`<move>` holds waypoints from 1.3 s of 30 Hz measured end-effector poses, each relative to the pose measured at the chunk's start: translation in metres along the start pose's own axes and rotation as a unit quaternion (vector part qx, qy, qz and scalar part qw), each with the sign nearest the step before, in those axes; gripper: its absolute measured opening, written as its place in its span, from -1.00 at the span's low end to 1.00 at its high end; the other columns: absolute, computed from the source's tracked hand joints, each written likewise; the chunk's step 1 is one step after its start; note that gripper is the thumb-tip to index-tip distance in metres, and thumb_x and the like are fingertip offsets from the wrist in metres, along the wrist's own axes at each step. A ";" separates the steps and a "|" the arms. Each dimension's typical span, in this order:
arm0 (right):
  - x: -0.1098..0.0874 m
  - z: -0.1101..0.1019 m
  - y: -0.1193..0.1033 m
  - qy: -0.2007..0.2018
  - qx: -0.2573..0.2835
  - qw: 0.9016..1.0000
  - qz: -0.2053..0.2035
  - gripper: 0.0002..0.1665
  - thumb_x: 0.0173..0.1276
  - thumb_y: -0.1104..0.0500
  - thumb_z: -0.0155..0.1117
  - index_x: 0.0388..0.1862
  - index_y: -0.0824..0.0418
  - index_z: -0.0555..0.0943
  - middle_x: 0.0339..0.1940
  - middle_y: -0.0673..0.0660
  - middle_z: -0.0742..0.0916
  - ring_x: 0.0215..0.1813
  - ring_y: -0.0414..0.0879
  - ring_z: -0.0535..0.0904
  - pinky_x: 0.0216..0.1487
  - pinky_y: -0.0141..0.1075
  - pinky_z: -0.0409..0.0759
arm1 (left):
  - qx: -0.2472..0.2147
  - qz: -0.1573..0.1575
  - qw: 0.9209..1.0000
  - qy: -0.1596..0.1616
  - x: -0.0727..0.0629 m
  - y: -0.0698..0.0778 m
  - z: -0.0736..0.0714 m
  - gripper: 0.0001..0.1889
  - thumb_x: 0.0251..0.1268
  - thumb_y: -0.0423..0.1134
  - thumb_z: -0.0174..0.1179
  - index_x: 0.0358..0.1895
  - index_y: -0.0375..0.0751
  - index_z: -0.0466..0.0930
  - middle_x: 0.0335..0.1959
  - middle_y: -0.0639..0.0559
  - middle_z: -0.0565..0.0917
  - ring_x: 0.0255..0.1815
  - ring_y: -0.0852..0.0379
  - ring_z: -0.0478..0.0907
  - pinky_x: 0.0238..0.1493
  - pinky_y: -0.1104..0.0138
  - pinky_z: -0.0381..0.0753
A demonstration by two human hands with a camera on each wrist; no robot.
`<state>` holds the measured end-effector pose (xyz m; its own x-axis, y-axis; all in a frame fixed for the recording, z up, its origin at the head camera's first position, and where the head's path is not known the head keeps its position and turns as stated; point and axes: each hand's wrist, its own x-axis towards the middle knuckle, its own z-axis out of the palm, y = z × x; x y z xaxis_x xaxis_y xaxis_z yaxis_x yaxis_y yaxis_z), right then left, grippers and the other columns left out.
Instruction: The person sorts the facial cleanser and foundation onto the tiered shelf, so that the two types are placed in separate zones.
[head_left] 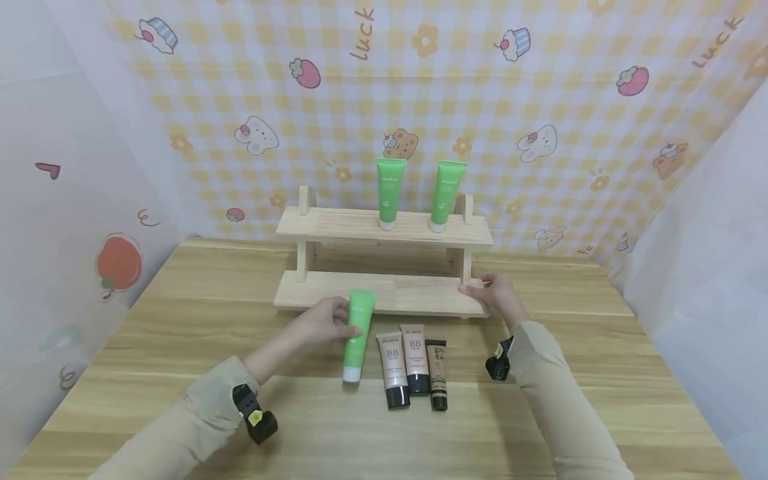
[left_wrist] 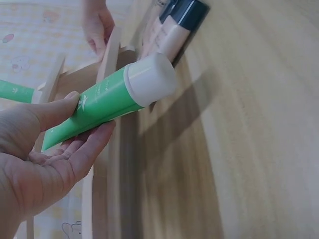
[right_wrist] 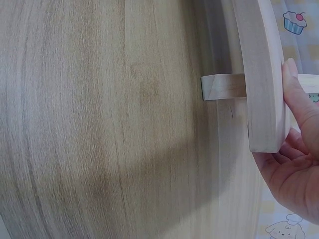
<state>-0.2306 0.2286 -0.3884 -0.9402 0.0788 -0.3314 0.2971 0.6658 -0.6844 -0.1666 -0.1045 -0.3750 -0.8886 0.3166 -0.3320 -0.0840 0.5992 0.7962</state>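
Note:
My left hand (head_left: 327,321) grips a green squeeze tube (left_wrist: 107,94) between thumb and fingers, its white cap toward me. The tube is held in front of the lower board of a two-tier wooden shelf (head_left: 384,301), above the table. At the shelf's right end, my right hand (head_left: 499,297) holds the lower board, thumb on top and fingers curled beneath, as the right wrist view shows. Two more green tubes, one on the left (head_left: 391,193) and one on the right (head_left: 447,195), stand on their caps on the upper board.
Two pink BB cream tubes, one on the left (head_left: 393,369) and one in the middle (head_left: 416,359), lie beside a slim brown tube (head_left: 438,375) on the wooden table (head_left: 300,433). A checked cloth (head_left: 336,100) hangs behind the shelf.

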 end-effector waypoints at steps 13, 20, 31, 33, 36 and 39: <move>-0.002 -0.003 -0.001 0.000 -0.002 1.000 0.008 -0.05 0.12 -0.17 0.30 0.27 0.44 0.25 0.21 0.45 0.42 0.20 0.21 0.39 0.24 -0.05 0.42 | 0.013 0.024 0.999 0.020 0.000 0.012 -0.018 -0.38 0.07 -0.23 0.28 0.15 -0.49 0.28 0.01 -0.30 0.56 -0.01 -0.10 0.56 -0.01 0.18 0.61; 0.000 -0.001 -0.001 0.000 -0.004 1.000 0.005 -0.08 0.15 -0.13 0.28 0.27 0.46 0.24 0.21 0.46 0.42 0.19 0.23 0.40 0.22 -0.03 0.43 | 0.024 0.045 0.998 0.034 0.001 0.016 -0.032 -0.36 0.10 -0.21 0.26 0.18 -0.50 0.24 0.04 -0.33 0.53 0.06 -0.18 0.52 0.03 0.16 0.59; 0.004 0.002 0.002 0.009 0.007 1.000 0.018 -0.11 0.13 -0.11 0.31 0.26 0.41 0.28 0.16 0.42 0.47 0.06 0.11 0.48 0.13 -0.12 0.52 | -0.002 0.066 0.995 0.080 0.002 0.024 -0.058 -0.43 0.15 -0.27 0.22 0.19 -0.41 0.26 0.10 -0.30 0.50 0.13 -0.20 0.46 0.17 0.01 0.46; 0.003 0.002 0.001 0.013 0.008 1.000 0.018 -0.14 0.12 -0.10 0.32 0.25 0.38 0.31 0.14 0.41 0.50 0.02 0.07 0.49 0.09 -0.15 0.53 | -0.006 0.081 0.993 0.091 0.002 0.026 -0.064 -0.44 0.15 -0.30 0.21 0.20 -0.42 0.25 0.11 -0.32 0.49 0.15 -0.22 0.44 0.19 -0.03 0.43; 0.002 0.002 0.001 0.015 0.010 1.000 0.019 -0.14 0.11 -0.11 0.33 0.25 0.37 0.32 0.14 0.39 0.50 -0.01 0.04 0.49 0.07 -0.18 0.54 | -0.002 0.096 0.990 0.107 0.003 0.031 -0.074 -0.44 0.17 -0.30 0.19 0.21 -0.44 0.23 0.12 -0.34 0.48 0.16 -0.24 0.42 0.20 -0.06 0.41; 0.002 0.002 0.001 0.015 0.010 1.000 0.018 -0.14 0.11 -0.10 0.33 0.25 0.39 0.31 0.12 0.40 0.51 -0.06 0.01 0.50 0.03 -0.20 0.56 | 0.002 0.101 0.988 0.117 0.004 0.037 -0.083 -0.44 0.19 -0.30 0.18 0.22 -0.44 0.21 0.13 -0.34 0.45 0.18 -0.24 0.41 0.21 -0.04 0.40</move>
<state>-0.2316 0.2280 -0.3909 -0.9331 0.1258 -0.3368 0.3344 0.6478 -0.6845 -0.2108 -0.1420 -0.3048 -0.9671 0.2512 -0.0399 0.1068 0.5435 0.8326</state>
